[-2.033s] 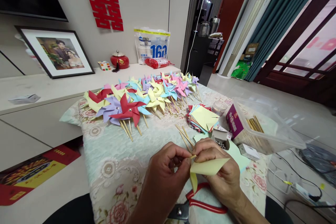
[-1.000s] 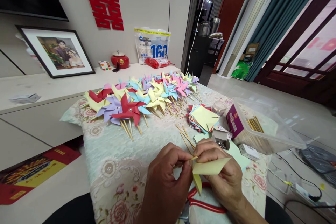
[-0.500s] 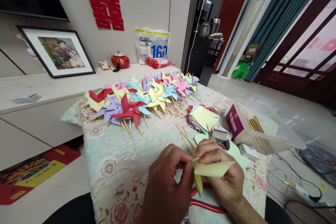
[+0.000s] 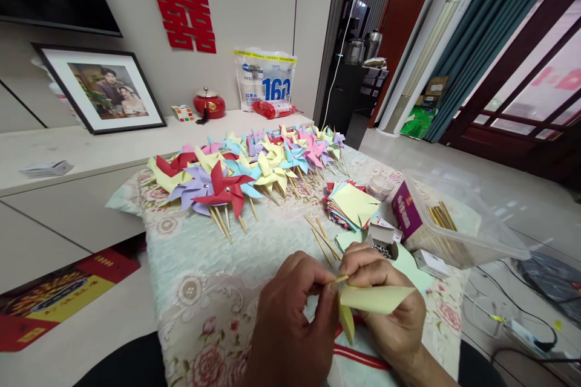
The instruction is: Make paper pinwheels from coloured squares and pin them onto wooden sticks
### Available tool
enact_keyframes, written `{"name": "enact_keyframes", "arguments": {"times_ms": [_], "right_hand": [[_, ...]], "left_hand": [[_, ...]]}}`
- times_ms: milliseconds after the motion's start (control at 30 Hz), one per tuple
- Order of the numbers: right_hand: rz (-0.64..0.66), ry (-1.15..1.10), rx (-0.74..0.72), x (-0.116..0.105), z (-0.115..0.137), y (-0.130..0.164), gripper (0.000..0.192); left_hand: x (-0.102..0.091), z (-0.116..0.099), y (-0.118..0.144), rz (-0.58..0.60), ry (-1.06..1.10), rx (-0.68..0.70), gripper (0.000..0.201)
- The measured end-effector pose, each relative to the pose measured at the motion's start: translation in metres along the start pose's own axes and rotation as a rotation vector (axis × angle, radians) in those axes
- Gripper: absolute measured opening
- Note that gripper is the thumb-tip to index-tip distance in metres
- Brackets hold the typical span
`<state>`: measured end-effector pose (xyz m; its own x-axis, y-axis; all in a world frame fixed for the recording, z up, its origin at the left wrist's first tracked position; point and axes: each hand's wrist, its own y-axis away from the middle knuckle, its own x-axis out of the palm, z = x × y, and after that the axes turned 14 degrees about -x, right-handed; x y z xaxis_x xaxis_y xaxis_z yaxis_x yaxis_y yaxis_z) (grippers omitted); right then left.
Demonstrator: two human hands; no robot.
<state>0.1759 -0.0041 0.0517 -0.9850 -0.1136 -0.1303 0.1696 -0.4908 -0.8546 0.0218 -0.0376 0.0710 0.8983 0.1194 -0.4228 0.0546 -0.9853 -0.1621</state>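
Near the front of the table, my left hand [image 4: 297, 314] pinches a thin wooden stick [image 4: 339, 280] between thumb and forefinger. My right hand [image 4: 390, 308] is closed on a pale yellow paper pinwheel [image 4: 374, 299], whose folded blades stick out to the right and downward. The stick's end meets the pinwheel between my two hands; the joint itself is hidden by my fingers. Below my hands lies a red-handled tool [image 4: 363, 357], partly covered. Just beyond them are several loose wooden sticks [image 4: 321, 238] and a small open box of metal pins [image 4: 382, 249].
Finished pinwheels [image 4: 227, 188] in several colours cover the table's far left. A stack of cut paper squares [image 4: 354, 204] lies beside a small round tub [image 4: 380, 186]. At right stands a clear plastic bin [image 4: 490, 236] with sticks, near a small white box [image 4: 431, 263].
Both hands, with the stick and the yellow pinwheel, have shifted slightly to the right in view. The grip looks the same.
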Motion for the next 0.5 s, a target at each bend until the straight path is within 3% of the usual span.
{"name": "enact_keyframes", "arguments": {"times_ms": [500], "right_hand": [[-0.043, -0.056, 0.011, 0.0013, -0.001, 0.005, 0.01]], "left_hand": [[-0.0009, -0.0014, 0.0016, -0.007, 0.032, 0.062, 0.018]]}}
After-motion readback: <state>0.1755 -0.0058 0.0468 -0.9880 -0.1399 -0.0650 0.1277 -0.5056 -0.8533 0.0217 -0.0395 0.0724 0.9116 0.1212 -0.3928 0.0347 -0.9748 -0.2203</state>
